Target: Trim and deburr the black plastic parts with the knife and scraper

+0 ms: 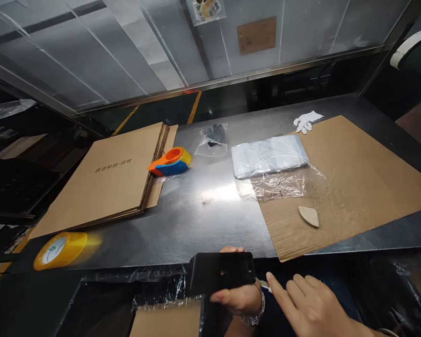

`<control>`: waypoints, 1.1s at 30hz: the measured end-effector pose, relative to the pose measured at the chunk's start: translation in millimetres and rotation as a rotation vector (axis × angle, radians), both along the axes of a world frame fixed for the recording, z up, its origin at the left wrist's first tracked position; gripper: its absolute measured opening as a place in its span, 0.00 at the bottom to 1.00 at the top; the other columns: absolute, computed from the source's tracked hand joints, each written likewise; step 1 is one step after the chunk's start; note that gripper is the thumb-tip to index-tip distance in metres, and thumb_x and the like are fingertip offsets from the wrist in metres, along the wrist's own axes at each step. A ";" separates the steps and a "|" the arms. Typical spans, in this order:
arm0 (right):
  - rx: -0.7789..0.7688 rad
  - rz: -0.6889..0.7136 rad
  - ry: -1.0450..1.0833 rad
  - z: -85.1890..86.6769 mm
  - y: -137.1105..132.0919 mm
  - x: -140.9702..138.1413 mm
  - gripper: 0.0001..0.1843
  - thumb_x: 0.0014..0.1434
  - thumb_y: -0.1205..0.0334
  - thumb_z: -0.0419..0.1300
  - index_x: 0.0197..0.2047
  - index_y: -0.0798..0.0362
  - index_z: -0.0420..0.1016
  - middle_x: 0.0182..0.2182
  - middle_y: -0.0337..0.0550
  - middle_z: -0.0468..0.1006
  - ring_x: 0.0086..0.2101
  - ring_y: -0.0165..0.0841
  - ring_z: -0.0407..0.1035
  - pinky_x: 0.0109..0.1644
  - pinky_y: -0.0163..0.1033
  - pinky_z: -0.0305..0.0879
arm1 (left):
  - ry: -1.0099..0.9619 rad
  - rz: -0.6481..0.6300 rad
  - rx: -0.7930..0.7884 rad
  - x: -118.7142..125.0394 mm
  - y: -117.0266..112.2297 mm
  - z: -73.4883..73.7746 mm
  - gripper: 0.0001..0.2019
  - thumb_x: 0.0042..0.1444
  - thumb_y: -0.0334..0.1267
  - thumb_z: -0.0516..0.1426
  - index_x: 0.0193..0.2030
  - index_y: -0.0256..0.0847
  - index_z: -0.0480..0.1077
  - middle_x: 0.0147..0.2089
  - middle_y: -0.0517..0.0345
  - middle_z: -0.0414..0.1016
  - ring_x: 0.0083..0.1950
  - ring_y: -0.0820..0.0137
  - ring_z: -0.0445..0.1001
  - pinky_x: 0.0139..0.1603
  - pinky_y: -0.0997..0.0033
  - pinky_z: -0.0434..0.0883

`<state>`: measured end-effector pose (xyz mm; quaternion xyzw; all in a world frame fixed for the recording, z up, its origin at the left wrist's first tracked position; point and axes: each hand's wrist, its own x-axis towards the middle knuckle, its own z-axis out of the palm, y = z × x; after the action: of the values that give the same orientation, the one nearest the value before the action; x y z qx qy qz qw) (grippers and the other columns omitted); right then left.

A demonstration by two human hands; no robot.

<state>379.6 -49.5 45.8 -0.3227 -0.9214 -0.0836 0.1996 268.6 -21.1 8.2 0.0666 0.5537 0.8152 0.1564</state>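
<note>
My left hand (239,297) is closed on a flat black phone case (220,271), held below the near edge of the steel table (196,215); the thumb curls over its lower edge and a fingertip shows above the top. My right hand (310,304) hovers just right of it, fingers stretched out and apart, the index finger pointing toward the case's right end. It holds nothing. A metal watch band shows on my left wrist.
A stack of flat cardboard (108,180) lies at the left, an orange-and-blue tape dispenser (170,161) beside it. A yellow tape roll (59,250) sits at the near left edge. Clear bags (268,157), a bagged dark item (213,138), a cardboard sheet (347,180) and a white glove (307,121) lie further right.
</note>
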 end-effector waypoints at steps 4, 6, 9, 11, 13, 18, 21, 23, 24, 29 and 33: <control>-0.007 -0.040 -0.040 2.6 6.2 7.6 0.24 0.62 0.75 0.39 0.50 0.59 0.73 0.20 0.42 0.66 0.21 0.31 0.62 0.24 0.38 0.54 | -0.138 -0.069 -0.007 -6.7 -1.6 -0.9 0.32 0.45 0.69 0.49 0.29 0.38 0.71 0.29 0.55 0.70 0.28 0.69 0.69 0.25 0.73 0.69; -0.033 -0.080 -0.014 0.6 8.9 12.7 0.23 0.63 0.75 0.39 0.52 0.60 0.71 0.22 0.43 0.67 0.23 0.32 0.63 0.26 0.38 0.57 | -0.247 -0.131 0.016 -10.8 -3.2 -0.2 0.32 0.42 0.70 0.51 0.30 0.38 0.71 0.28 0.57 0.71 0.27 0.70 0.69 0.25 0.75 0.70; -0.121 -0.108 0.026 -4.9 12.1 20.1 0.23 0.62 0.75 0.41 0.56 0.62 0.67 0.24 0.43 0.67 0.24 0.31 0.64 0.27 0.36 0.61 | -0.349 -0.230 0.054 -15.3 -6.5 2.9 0.29 0.42 0.67 0.54 0.31 0.39 0.72 0.28 0.57 0.71 0.27 0.70 0.70 0.25 0.75 0.71; -0.243 -0.091 0.045 -7.1 13.9 24.4 0.23 0.62 0.75 0.41 0.58 0.61 0.63 0.25 0.42 0.67 0.25 0.31 0.65 0.26 0.35 0.62 | -0.407 -0.313 0.071 -17.4 -8.9 5.6 0.26 0.44 0.64 0.56 0.34 0.40 0.73 0.28 0.57 0.72 0.28 0.70 0.70 0.27 0.74 0.71; -0.398 -0.074 0.078 -6.7 15.5 27.8 0.22 0.64 0.73 0.41 0.60 0.59 0.60 0.27 0.43 0.68 0.27 0.32 0.66 0.27 0.35 0.64 | -0.495 -0.423 0.083 -19.3 -10.8 7.9 0.24 0.46 0.61 0.56 0.39 0.43 0.73 0.29 0.56 0.73 0.28 0.69 0.71 0.28 0.74 0.71; -0.598 -0.101 0.168 2.5 16.5 31.8 0.18 0.68 0.64 0.44 0.59 0.53 0.61 0.30 0.42 0.69 0.30 0.32 0.67 0.31 0.37 0.67 | -0.680 -0.710 0.100 -22.0 -12.4 10.4 0.19 0.56 0.53 0.51 0.47 0.45 0.70 0.28 0.55 0.71 0.26 0.71 0.68 0.28 0.73 0.69; -0.605 -0.087 0.163 9.7 14.4 31.8 0.18 0.67 0.64 0.45 0.57 0.53 0.63 0.29 0.41 0.68 0.29 0.32 0.66 0.29 0.36 0.65 | -0.677 -0.765 0.104 -20.5 -13.0 11.3 0.20 0.59 0.52 0.47 0.49 0.44 0.68 0.28 0.55 0.70 0.26 0.70 0.67 0.29 0.73 0.68; -0.576 -0.077 0.139 13.5 12.8 31.4 0.17 0.66 0.65 0.46 0.56 0.54 0.65 0.28 0.42 0.68 0.28 0.32 0.65 0.28 0.36 0.65 | -0.645 -0.771 0.105 -19.0 -13.5 11.9 0.20 0.60 0.51 0.45 0.51 0.45 0.67 0.28 0.55 0.70 0.26 0.70 0.66 0.28 0.72 0.68; -0.556 -0.072 0.126 14.7 12.0 31.1 0.17 0.66 0.65 0.46 0.55 0.55 0.66 0.28 0.42 0.67 0.28 0.33 0.65 0.27 0.36 0.64 | -0.631 -0.767 0.105 -18.3 -13.7 12.1 0.20 0.60 0.51 0.44 0.52 0.45 0.67 0.28 0.55 0.70 0.26 0.70 0.66 0.28 0.72 0.68; -0.441 -0.071 0.083 12.8 8.8 29.9 0.17 0.65 0.66 0.46 0.54 0.55 0.68 0.27 0.43 0.67 0.26 0.33 0.63 0.26 0.35 0.61 | -0.604 -0.746 0.103 -16.6 -14.4 11.0 0.21 0.58 0.53 0.47 0.50 0.45 0.67 0.28 0.55 0.70 0.26 0.69 0.67 0.28 0.72 0.68; -0.401 -0.072 0.061 6.6 5.6 30.0 0.17 0.64 0.67 0.47 0.54 0.56 0.68 0.26 0.43 0.66 0.26 0.33 0.63 0.26 0.36 0.60 | -0.568 -0.712 0.103 -15.8 -15.3 10.3 0.22 0.56 0.55 0.49 0.51 0.45 0.68 0.28 0.54 0.71 0.26 0.69 0.67 0.28 0.72 0.69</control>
<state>409.6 -43.9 52.4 -0.3909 -0.9010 0.1045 0.1562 252.8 -36.4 18.5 0.0343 0.3901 0.7231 0.5690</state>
